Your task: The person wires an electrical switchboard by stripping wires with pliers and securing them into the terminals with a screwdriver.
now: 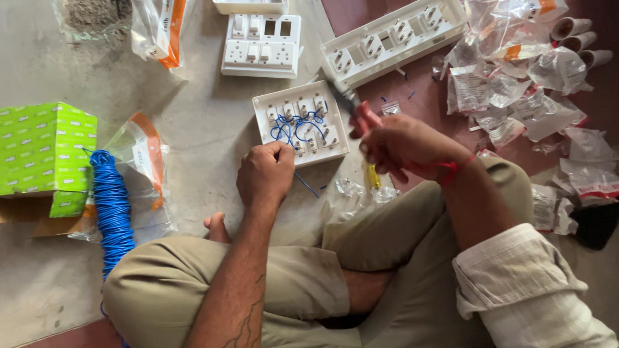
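A small white switch plate lies face down on the floor, its back showing several switch modules joined by blue wire. My left hand rests at the plate's near edge, fingers closed on the blue wire. My right hand hovers to the right of the plate, gripping red-handled pliers whose dark jaws point toward the plate's far right corner. A yellow-handled screwdriver lies on the floor below my right hand.
A coil of blue wire and a green box lie at left. Two more white switch plates lie beyond. Several clear plastic packets and white fittings are scattered at right. My crossed legs fill the foreground.
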